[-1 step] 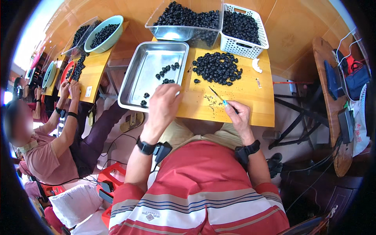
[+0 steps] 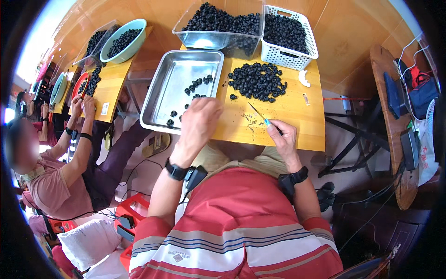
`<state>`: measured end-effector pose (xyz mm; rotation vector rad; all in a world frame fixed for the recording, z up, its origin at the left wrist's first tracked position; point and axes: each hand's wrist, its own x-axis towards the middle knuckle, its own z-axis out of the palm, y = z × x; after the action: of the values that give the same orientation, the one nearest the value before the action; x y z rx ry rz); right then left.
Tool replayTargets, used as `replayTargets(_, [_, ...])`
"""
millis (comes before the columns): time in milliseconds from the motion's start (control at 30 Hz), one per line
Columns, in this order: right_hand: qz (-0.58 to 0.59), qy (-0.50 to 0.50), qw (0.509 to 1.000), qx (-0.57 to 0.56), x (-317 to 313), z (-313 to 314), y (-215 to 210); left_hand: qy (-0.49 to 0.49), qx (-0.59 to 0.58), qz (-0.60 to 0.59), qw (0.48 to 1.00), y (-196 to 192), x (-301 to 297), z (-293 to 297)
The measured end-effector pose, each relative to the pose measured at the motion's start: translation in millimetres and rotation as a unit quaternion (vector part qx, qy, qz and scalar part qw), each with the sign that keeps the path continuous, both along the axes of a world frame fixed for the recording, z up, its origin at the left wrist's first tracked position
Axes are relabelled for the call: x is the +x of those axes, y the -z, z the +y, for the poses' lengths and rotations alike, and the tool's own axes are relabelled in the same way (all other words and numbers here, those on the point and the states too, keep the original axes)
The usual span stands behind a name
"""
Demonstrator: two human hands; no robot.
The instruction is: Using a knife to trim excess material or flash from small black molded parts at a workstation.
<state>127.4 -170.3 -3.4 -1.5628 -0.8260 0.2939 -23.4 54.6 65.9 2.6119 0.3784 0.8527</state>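
Note:
My right hand (image 2: 284,135) is closed around a slim pointed tool (image 2: 257,112) with a turquoise part near the grip and a dark thin tip. The tip lies over dark crumbs (image 2: 251,122) on the wooden table. Beyond it spreads a pile of small black round pieces (image 2: 258,81), some with a hollow in them. My left hand (image 2: 200,122) hovers at the near right corner of a shallow metal tray (image 2: 155,93). Its fingers bend away and their tips are hidden. Several black pieces (image 2: 199,82) lie loose in the tray, some partly behind that hand.
A clear bin (image 2: 200,41) and a white perforated basket (image 2: 290,60), both full of black pieces, stand at the back. A white curved scrap (image 2: 303,78) lies on the table's right side. At left, another person (image 2: 60,172) works beside a pale green bowl (image 2: 114,53).
My left hand has moved right, from over the tray toward the bare wood. Another black piece in the tray has come into view. My right hand and its tool look unmoved.

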Motion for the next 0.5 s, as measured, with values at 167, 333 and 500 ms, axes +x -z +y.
replayTargets(167, [0.017, 0.015, 1.0, 0.005, -1, 0, 2, 0.042, 0.147, 0.088, 0.984, 29, 52, 10])
replayTargets(333, [0.027, 0.02, 0.999, 0.006, 0, -3, 3, 0.046, 0.242, 0.146, 0.958, 32, 75, 10])
replayTargets(500, [0.024, 0.02, 0.999, 0.015, 0, -3, 1, 0.061, 0.212, 0.182, 0.958, 37, 77, 12])
